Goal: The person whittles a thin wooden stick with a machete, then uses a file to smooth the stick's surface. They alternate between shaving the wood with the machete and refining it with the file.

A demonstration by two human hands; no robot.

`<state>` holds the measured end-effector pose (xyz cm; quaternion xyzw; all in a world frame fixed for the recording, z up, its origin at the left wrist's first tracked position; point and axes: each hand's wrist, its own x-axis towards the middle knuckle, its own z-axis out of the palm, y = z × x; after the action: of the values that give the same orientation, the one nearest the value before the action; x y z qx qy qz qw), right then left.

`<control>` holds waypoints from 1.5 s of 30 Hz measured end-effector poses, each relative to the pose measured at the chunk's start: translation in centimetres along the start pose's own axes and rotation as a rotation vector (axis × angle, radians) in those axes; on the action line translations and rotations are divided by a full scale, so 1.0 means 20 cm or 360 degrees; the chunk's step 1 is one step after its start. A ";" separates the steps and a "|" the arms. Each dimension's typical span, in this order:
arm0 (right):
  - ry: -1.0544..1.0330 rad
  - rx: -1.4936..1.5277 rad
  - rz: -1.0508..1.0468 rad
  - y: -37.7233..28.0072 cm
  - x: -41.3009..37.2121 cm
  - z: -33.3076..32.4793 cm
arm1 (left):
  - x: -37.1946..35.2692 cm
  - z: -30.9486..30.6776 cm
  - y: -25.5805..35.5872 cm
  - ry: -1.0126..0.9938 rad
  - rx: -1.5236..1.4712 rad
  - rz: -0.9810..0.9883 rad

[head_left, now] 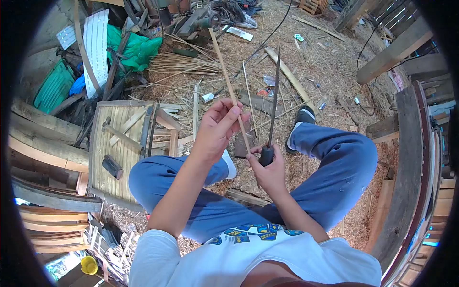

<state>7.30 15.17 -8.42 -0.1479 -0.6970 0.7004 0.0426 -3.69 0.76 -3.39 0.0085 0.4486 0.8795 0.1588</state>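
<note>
My left hand [221,128] pinches a thin bamboo strip [222,60] between thumb and fingers, about two-thirds of the way down. The strip slants up and away to the left. My right hand [271,174] is closed around the dark handle [267,155] of a long knife [275,100], whose narrow, pointed blade stands upward. The strip's lower end meets the right thumb and fingertips, beside the knife handle. Between blade and strip there is a gap higher up.
A low slatted wooden table [103,143] at my left holds a hammer [122,136] and a dark block [113,166]. Ahead lies a bundle of thin strips [184,63]. Wood shavings cover the ground. A board [291,76] lies past my shoe [304,117]. Timber stands at the right.
</note>
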 end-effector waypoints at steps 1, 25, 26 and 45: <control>0.0005 0.0014 0.0003 0.00 0.00 0.00 | 0.00 0.00 0.01 -0.0002 0.0071 -0.0003; 0.0044 -0.0318 -0.0236 -0.03 -0.01 -0.04 | 0.03 0.19 0.69 -0.0075 0.0871 0.0692; 0.0079 -0.0349 -0.0253 -0.04 -0.01 -0.04 | 0.02 0.19 0.67 -0.0056 0.0897 0.0724; -0.0050 0.0539 0.0553 -0.31 0.16 -0.04 | 0.11 -0.04 0.04 -0.0056 0.1597 0.0798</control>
<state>3.63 16.96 -2.79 -0.2454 -0.5344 0.8062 -0.0651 -6.08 0.34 -3.61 0.2041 0.7936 0.5687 -0.0710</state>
